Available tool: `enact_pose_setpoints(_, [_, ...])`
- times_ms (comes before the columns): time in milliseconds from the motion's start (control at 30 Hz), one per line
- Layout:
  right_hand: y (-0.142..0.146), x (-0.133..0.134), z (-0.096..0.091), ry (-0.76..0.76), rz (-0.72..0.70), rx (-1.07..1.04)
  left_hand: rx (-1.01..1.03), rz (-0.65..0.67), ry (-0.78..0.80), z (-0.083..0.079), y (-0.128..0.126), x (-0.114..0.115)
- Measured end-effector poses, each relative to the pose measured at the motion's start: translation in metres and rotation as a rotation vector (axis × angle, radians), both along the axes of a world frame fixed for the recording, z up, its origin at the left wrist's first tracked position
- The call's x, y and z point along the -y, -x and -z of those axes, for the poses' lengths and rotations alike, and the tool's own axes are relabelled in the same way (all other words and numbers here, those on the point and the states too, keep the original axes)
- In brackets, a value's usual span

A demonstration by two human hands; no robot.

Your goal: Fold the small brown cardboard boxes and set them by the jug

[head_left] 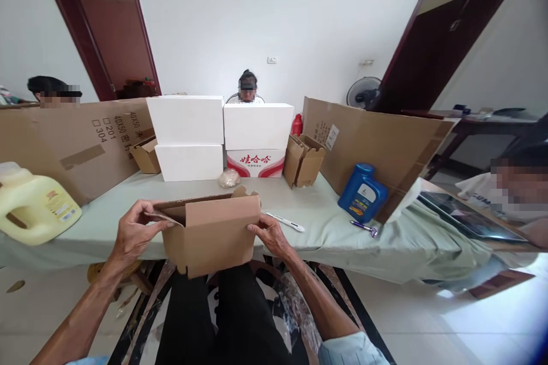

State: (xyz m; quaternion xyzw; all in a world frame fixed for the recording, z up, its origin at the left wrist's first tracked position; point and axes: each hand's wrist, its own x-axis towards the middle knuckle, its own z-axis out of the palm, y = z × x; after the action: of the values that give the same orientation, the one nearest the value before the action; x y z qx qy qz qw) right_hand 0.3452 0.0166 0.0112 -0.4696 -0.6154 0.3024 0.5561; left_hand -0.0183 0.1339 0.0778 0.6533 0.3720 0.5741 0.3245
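A brown cardboard box (220, 236), partly folded with loose flaps, is held up over my lap at the table's front edge. My left hand (139, 229) pinches a flap at its left end between thumb and fingers. On the right end, my right hand (270, 234) grips the cardboard, thumb on the near face and the fingers partly hidden behind. Just beyond the right hand a white box cutter or similar slim tool (286, 222) lies on the cloth. Behind the box sits a small clear-wrapped bundle (229, 178).
White boxes (188, 162) stand stacked at the back, flanked by small cardboard boxes (305, 161) and tall cardboard panels (377, 142). A yellow jug (40, 205) stands left; a blue bottle (363, 194) and a purple pen-like object (363, 228) are right. Other people sit beyond the panels.
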Motion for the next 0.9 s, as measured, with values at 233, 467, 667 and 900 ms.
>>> enact_pose_setpoints(233, [0.009,0.013,0.008,0.129,-0.088,-0.052,0.112,0.137,0.083,0.007,-0.015,-0.011])
enact_pose_setpoints(467, [0.021,0.016,0.038,0.112,-0.089,-0.258,0.020,0.146,0.106,0.030,-0.018,-0.016])
enact_pose_setpoints(667, [0.037,0.028,0.033,0.098,-0.049,-0.313,-0.112,0.047,-0.096,0.022,-0.008,-0.002])
enact_pose_setpoints(900, [0.058,0.046,0.025,-0.187,0.276,0.065,-0.076,-0.131,-0.295,0.006,-0.001,0.001])
